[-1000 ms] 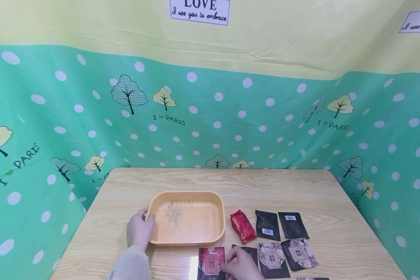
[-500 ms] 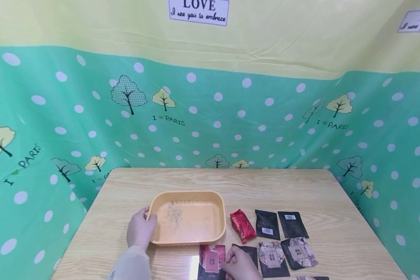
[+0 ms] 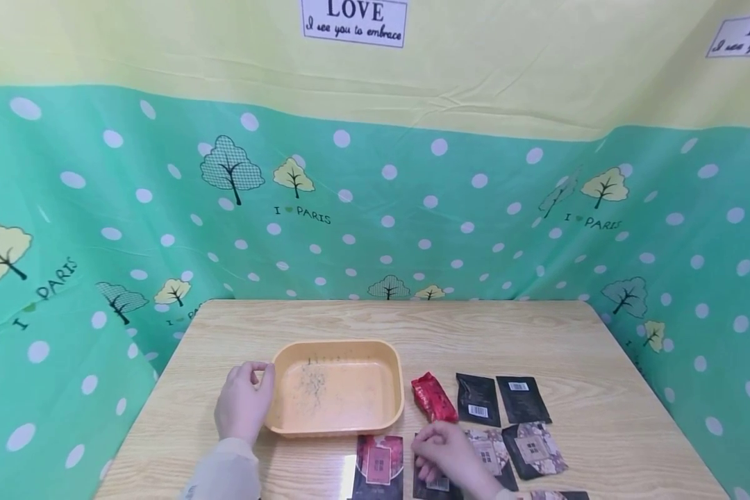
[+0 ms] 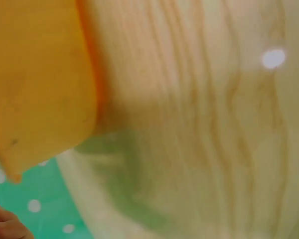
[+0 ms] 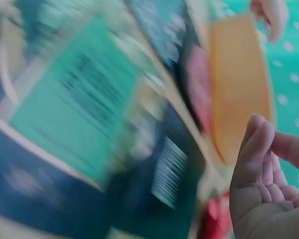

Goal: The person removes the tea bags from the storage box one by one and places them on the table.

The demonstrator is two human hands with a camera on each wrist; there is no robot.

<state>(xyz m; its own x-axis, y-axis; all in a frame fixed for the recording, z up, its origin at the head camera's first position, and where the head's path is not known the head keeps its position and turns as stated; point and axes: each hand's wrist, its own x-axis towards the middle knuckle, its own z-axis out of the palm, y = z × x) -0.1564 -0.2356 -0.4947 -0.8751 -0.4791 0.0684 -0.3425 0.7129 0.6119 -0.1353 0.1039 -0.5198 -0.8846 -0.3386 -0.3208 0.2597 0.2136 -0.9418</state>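
My left hand [image 3: 244, 403] is beside the left end of an orange plastic tray [image 3: 334, 433]. In the left wrist view, fingertips [image 4: 10, 226] show apart from the tray [image 4: 45, 74]. My right hand [image 3: 451, 450] hovers over a black sachet [image 3: 436, 488] with a barcode label, partly covering it. Its thumb and forefinger come together at the tips, holding nothing, as the right wrist view shows the hand [image 5: 269, 184]. Left of it lies a sachet with a red floral front [image 3: 378, 467]. A shiny red packet [image 3: 432, 394] lies just beyond the fingers.
Two black sachets, one nearer [image 3: 478, 401] and one farther right [image 3: 522, 400], lie barcode up. Two floral-front sachets [image 3: 498, 455] [image 3: 534, 451] sit below them, and another sachet [image 3: 559, 495] is cut off at the bottom. Polka-dot cloth [image 3: 375, 208] hangs behind the wooden table [image 3: 506, 333].
My left hand has let go of the tray's left rim and drawn back slightly left. My right hand has left the red-fronted sachet's edge and moved right and up.
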